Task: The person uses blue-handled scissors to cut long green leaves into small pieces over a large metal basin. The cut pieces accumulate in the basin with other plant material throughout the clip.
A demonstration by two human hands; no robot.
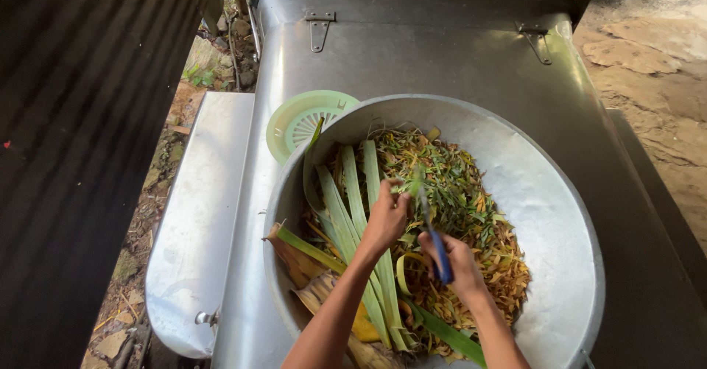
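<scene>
While the blade works close to the fingers, a nick looks possible.
Left hand [386, 218] pinches a long green leaf strip [370, 192] over the wide metal basin [545, 214]; right hand [456, 262] grips a blue-handled knife [434, 236] tight beside it.

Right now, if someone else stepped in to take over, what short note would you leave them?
Left hand: pinching a green leaf strip over the big metal basin.
Right hand: closed on a blue-handled tool, its blade up at that strip.
In the basin: a heap of chopped leaf pieces in the middle; long uncut leaves lie on the left side.
Done: much is chopped.
Left: the long leaves remain whole.
Behind the basin: a pale green strainer.
</scene>
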